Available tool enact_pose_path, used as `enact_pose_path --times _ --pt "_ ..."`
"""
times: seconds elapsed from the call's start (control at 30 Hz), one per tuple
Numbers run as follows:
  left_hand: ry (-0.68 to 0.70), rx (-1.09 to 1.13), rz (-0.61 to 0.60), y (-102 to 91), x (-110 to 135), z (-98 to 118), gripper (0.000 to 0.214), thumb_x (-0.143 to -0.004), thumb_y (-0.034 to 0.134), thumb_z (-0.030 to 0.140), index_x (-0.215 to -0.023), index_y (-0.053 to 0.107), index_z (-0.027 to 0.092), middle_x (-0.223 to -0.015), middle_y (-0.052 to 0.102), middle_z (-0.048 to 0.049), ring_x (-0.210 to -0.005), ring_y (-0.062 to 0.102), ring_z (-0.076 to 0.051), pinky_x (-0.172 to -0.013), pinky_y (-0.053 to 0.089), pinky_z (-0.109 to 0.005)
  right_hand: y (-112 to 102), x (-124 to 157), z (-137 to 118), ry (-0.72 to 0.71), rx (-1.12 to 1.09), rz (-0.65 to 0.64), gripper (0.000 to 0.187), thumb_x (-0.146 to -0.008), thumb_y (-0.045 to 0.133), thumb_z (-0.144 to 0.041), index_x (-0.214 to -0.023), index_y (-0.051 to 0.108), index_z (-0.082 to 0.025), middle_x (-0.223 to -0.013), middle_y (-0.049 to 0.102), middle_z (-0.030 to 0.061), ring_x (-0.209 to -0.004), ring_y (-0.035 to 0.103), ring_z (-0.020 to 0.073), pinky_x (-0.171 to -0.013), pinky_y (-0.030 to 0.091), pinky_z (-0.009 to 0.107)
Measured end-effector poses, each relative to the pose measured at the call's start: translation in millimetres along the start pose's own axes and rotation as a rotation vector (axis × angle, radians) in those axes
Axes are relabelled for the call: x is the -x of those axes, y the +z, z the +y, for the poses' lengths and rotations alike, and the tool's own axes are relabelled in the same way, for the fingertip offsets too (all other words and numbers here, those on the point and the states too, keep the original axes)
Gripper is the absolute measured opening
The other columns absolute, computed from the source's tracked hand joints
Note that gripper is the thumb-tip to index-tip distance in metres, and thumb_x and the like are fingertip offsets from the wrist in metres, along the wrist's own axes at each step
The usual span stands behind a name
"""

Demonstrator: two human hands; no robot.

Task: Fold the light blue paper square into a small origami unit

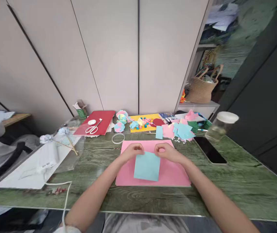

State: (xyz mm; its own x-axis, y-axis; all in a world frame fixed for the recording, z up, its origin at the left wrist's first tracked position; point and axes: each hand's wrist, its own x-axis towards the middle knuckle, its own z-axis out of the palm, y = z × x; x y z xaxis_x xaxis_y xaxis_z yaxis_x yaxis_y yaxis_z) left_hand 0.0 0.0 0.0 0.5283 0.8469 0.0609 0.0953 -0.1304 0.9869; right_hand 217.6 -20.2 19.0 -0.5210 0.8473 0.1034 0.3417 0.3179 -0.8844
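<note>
A square sheet of light blue paper (147, 166) hangs between my two hands, over a larger stack of pink paper (174, 174) on the table. My left hand (133, 151) pinches its upper left corner between thumb and fingers. At the upper right corner, my right hand (166, 152) pinches it the same way. The blue sheet looks flat, without visible folds, and its lower edge is nearest me. Part of the pink paper is covered by the sheet and my hands.
Scissors (93, 127) lie on red paper (107, 117) at the back left. Paper flowers (119, 127) stand behind a clear ring (118, 138). Blue and pink paper pieces (184, 131), a phone (210, 149) and a lidded jar (219, 127) sit right. A white cable (67, 197) crosses the left front edge.
</note>
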Motion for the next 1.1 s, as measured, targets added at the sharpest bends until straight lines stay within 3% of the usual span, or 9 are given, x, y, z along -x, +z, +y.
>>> enact_pose_path --times 0.2,0.43,0.6,0.7,0.8,0.97,1.1 --pt "-0.009 0.02 0.025 0.0 0 -3 0.009 -0.06 0.06 0.021 -0.061 0.055 0.013 -0.061 0.05 0.0026 -0.061 0.043 -0.011 -0.059 0.031 -0.022 -12 2 -1 0.006 -0.025 0.014 0.007 -0.063 0.05 -0.013 -0.058 0.054 -0.016 -0.062 0.054 -0.0011 -0.063 0.047 0.0122 -0.063 0.036 0.025" --pt "-0.022 0.057 -0.005 1.6 0 -1 0.017 -0.062 0.063 0.027 -0.068 0.056 0.013 -0.065 0.051 0.0014 -0.061 0.044 -0.01 -0.059 0.032 -0.022 -30 -1 16 0.072 -0.158 0.167 0.01 -0.069 0.052 -0.026 -0.067 0.054 -0.016 -0.068 0.053 -0.0003 -0.067 0.049 0.0128 -0.068 0.038 0.026" --pt "-0.022 0.048 -0.082 18.5 3 6 0.022 -0.061 0.066 0.032 -0.071 0.06 0.013 -0.07 0.056 -0.0019 -0.066 0.048 -0.012 -0.064 0.036 -0.024 -11 -1 18 0.178 -0.285 0.029 0.025 -0.073 0.051 -0.039 -0.082 0.056 -0.017 -0.077 0.058 0.0033 -0.071 0.055 0.0145 -0.067 0.043 0.029" --pt "-0.002 0.029 -0.059 24.8 4 6 0.022 -0.062 0.066 0.033 -0.071 0.062 0.013 -0.071 0.058 -0.0025 -0.07 0.049 -0.013 -0.067 0.037 -0.025 9 1 11 0.191 -0.342 -0.111 0.029 -0.073 0.053 -0.04 -0.094 0.058 -0.021 -0.091 0.06 0.0044 -0.083 0.056 0.0169 -0.071 0.043 0.03" --pt "0.022 0.006 -0.004 27.5 4 8 0.021 -0.064 0.064 0.033 -0.073 0.062 0.014 -0.077 0.058 -0.003 -0.075 0.05 -0.014 -0.069 0.036 -0.025 22 3 4 0.214 -0.553 -0.218 0.034 -0.078 0.048 -0.042 -0.107 0.052 -0.025 -0.104 0.058 0.0039 -0.094 0.053 0.018 -0.078 0.041 0.032" --pt "0.033 -0.022 0.122 35.7 7 11 0.033 -0.065 0.064 0.028 -0.095 0.057 0.017 -0.099 0.056 -0.0061 -0.09 0.049 -0.017 -0.076 0.036 -0.027 23 1 3 0.183 -0.667 -0.158 0.037 -0.076 0.054 -0.039 -0.11 0.053 -0.024 -0.116 0.053 0.0047 -0.109 0.045 0.0206 -0.091 0.034 0.035" --pt "-0.055 0.079 0.196 41.5 8 4 0.049 -0.064 0.065 0.03 -0.109 0.048 0.02 -0.114 0.047 -0.0094 -0.093 0.049 -0.018 -0.077 0.039 -0.029 22 -2 11 0.192 -0.626 -0.049 0.036 -0.073 0.057 -0.039 -0.105 0.055 -0.022 -0.113 0.054 0.0059 -0.101 0.051 0.0206 -0.084 0.039 0.034"
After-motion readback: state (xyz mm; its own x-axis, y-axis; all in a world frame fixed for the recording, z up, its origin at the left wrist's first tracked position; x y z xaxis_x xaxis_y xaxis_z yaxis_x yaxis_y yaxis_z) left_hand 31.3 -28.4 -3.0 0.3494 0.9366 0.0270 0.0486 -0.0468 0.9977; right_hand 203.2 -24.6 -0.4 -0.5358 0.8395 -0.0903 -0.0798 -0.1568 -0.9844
